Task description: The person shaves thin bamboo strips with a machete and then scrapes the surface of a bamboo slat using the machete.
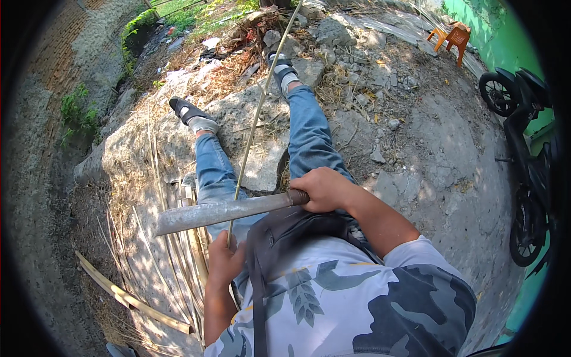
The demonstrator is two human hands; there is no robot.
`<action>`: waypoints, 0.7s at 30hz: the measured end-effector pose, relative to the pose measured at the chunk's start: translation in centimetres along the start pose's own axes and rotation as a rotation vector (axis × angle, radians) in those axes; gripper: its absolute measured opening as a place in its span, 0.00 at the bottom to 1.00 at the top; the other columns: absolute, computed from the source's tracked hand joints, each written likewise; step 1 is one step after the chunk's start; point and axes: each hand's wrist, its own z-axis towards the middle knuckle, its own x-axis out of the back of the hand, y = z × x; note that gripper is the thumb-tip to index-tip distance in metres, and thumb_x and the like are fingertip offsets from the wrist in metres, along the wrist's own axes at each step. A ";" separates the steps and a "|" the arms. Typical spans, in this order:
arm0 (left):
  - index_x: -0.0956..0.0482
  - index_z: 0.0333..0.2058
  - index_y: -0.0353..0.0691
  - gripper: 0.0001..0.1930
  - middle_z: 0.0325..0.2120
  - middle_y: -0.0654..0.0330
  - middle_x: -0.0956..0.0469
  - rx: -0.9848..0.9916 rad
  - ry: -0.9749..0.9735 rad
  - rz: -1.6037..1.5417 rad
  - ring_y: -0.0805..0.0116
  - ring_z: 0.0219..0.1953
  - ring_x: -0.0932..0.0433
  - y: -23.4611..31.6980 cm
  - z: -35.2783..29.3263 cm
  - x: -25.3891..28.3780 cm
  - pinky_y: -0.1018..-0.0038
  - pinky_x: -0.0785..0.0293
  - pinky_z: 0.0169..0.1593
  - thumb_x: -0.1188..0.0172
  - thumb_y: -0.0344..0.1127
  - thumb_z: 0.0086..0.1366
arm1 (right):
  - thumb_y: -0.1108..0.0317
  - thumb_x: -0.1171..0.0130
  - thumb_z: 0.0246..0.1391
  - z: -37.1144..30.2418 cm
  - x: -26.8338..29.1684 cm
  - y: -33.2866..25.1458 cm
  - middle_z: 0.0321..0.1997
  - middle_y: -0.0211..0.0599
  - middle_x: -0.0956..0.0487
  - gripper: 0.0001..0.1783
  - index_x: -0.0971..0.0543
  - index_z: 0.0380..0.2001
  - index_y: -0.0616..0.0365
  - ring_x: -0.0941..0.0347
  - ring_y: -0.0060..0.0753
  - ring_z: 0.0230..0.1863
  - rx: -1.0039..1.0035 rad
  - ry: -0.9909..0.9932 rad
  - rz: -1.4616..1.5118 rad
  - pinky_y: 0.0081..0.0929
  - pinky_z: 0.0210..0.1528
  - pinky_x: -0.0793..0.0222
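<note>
My right hand (324,189) is closed round the dark handle of a machete (229,213). Its broad grey blade points left across my lap and passes over a long thin bamboo strip (257,113). The lower end of that strip is gripped in my left hand (226,256), close below the blade. From there the strip slants up and away between my outstretched legs, past my right foot. Blade and strip cross in this view; whether they touch I cannot tell. A dark bag (279,229) lies across my waist.
Several bamboo strips (172,256) lie on the ground at my left, with thicker split bamboo (134,300) nearer. Concrete slabs and rubble (333,33) are ahead. A motorbike (523,160) stands at the right by a green wall, with an orange plastic chair (458,40) beyond. A brick wall (65,47) bounds the left.
</note>
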 end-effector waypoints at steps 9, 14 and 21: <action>0.34 0.25 0.38 0.17 0.17 0.65 0.36 0.047 -0.102 0.070 0.76 0.22 0.39 0.9 -1.1 1.5 0.71 0.41 0.25 0.30 0.28 0.61 | 0.63 0.34 0.41 -0.4 2.0 1.2 0.27 0.37 0.18 0.10 0.20 0.30 0.46 0.18 0.50 0.33 -0.037 -0.004 -0.172 0.49 0.36 0.25; 0.33 0.27 0.36 0.15 0.18 0.60 0.33 -0.063 -0.053 -0.016 0.71 0.23 0.37 2.9 1.1 -0.8 0.69 0.37 0.28 0.31 0.27 0.62 | 0.64 0.33 0.39 1.0 0.4 -1.4 0.25 0.38 0.20 0.11 0.22 0.29 0.49 0.20 0.52 0.30 0.064 0.093 -0.163 0.47 0.33 0.27; 0.23 0.38 0.33 0.08 0.22 0.50 0.26 -0.330 -0.069 0.247 0.55 0.27 0.25 2.8 1.1 1.0 0.64 0.29 0.34 0.34 0.27 0.63 | 0.66 0.33 0.37 -0.6 2.9 -0.2 0.26 0.37 0.18 0.12 0.19 0.31 0.48 0.18 0.49 0.32 0.055 -0.030 -0.232 0.46 0.35 0.25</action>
